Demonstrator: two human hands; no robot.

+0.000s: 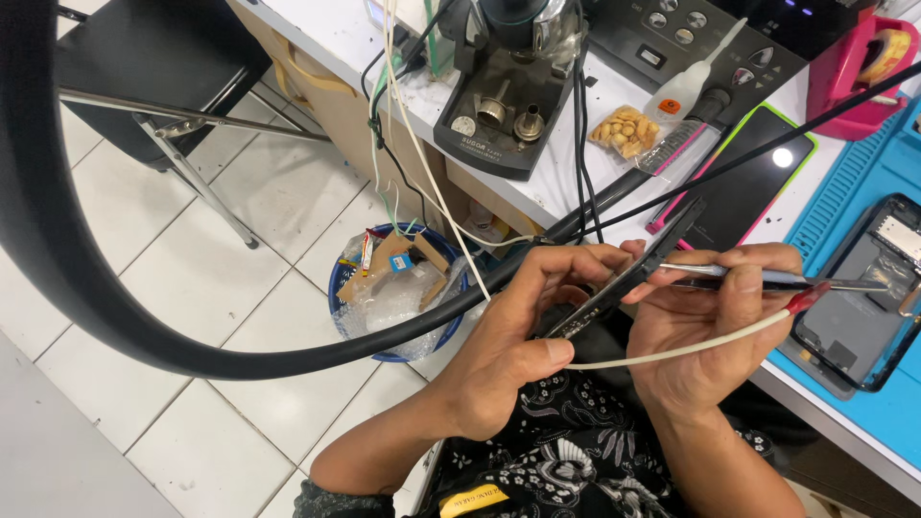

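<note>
Your left hand (508, 336) gripped the phone (624, 278) edge-on, just left of the blue mat (863, 192); your right hand (710, 326) pinched the metal tool (767, 280) against its edge. You did best levering shallowly, thumb bracing the frame.

Bright, even light; sharp; edges bend outward.

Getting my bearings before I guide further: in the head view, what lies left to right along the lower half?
Blue waste bin → left hand → dark phone part held edge-on → right hand holding a metal tool → opened phone on the blue mat.
</note>
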